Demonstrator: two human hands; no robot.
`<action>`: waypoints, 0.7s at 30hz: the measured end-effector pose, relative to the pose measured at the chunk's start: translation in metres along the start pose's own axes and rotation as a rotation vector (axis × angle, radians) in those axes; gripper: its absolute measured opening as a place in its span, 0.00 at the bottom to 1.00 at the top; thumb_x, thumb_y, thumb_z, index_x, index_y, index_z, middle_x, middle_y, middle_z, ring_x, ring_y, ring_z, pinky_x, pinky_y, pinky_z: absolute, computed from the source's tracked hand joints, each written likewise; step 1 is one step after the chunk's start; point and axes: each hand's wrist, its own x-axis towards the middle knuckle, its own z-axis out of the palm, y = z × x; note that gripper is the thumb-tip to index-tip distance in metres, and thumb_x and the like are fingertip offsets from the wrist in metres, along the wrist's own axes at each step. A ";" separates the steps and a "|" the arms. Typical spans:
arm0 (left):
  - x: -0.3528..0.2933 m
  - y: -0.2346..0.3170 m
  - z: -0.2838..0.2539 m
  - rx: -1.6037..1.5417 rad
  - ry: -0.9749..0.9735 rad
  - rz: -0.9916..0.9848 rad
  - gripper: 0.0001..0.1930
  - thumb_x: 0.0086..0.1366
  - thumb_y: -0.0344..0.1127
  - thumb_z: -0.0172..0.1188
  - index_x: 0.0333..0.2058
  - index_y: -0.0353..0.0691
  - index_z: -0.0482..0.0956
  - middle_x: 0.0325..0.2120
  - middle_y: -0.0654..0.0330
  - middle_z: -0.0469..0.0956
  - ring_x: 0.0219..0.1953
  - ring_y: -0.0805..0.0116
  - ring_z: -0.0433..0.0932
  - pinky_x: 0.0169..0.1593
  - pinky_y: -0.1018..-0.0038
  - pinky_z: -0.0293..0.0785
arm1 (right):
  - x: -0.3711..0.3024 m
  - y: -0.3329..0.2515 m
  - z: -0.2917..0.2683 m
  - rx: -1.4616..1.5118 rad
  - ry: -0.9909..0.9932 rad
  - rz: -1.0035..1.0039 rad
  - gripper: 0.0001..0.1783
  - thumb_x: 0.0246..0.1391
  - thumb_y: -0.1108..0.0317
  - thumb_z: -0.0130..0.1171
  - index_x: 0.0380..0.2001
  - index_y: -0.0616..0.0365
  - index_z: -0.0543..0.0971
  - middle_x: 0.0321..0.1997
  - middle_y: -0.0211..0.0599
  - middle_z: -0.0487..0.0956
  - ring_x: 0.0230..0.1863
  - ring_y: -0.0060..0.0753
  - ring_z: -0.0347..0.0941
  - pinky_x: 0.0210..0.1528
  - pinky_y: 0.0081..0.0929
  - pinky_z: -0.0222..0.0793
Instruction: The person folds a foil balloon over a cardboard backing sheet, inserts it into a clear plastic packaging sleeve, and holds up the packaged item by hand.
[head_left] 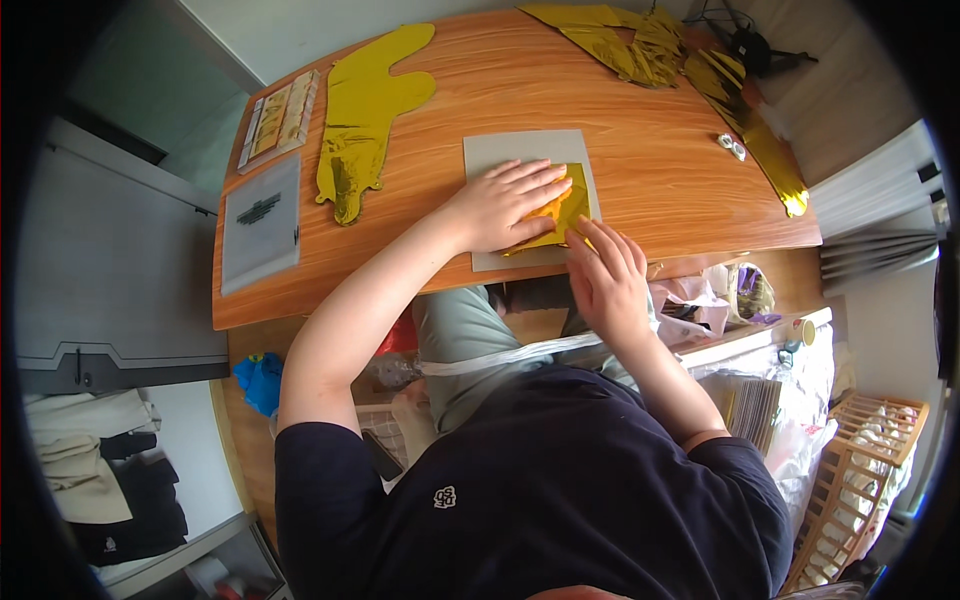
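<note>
Currently, left hand (505,208) is lying flat, fingers spread, over gold foil (574,204) on grey board (490,148) atop bench (425,130). Right hand (612,288) is resting, fingers bent, at foil's near-right edge; cannot tell whether pinching.

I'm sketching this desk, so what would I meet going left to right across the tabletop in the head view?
Pale sheet with a dark patch → long gold foil piece → grey board → two small white pieces.
</note>
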 end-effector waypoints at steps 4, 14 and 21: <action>0.001 0.004 -0.004 0.039 -0.015 0.008 0.42 0.73 0.70 0.45 0.75 0.49 0.59 0.76 0.57 0.57 0.78 0.57 0.53 0.78 0.55 0.48 | -0.004 0.025 -0.002 0.052 -0.064 -0.061 0.17 0.57 0.72 0.66 0.51 0.57 0.83 0.54 0.36 0.83 0.58 0.41 0.79 0.63 0.43 0.69; 0.000 0.009 -0.007 0.038 -0.046 -0.015 0.50 0.63 0.72 0.58 0.75 0.51 0.57 0.76 0.58 0.56 0.78 0.56 0.53 0.78 0.55 0.49 | 0.000 0.038 -0.012 0.139 -0.113 -0.041 0.09 0.60 0.71 0.64 0.43 0.57 0.86 0.52 0.37 0.85 0.59 0.42 0.79 0.66 0.48 0.69; 0.004 0.012 -0.016 -0.003 -0.056 -0.035 0.48 0.61 0.68 0.63 0.73 0.50 0.62 0.75 0.56 0.58 0.77 0.56 0.55 0.77 0.55 0.51 | 0.067 0.035 -0.007 0.240 -0.478 0.277 0.12 0.61 0.68 0.63 0.46 0.59 0.83 0.52 0.44 0.83 0.57 0.49 0.78 0.64 0.41 0.71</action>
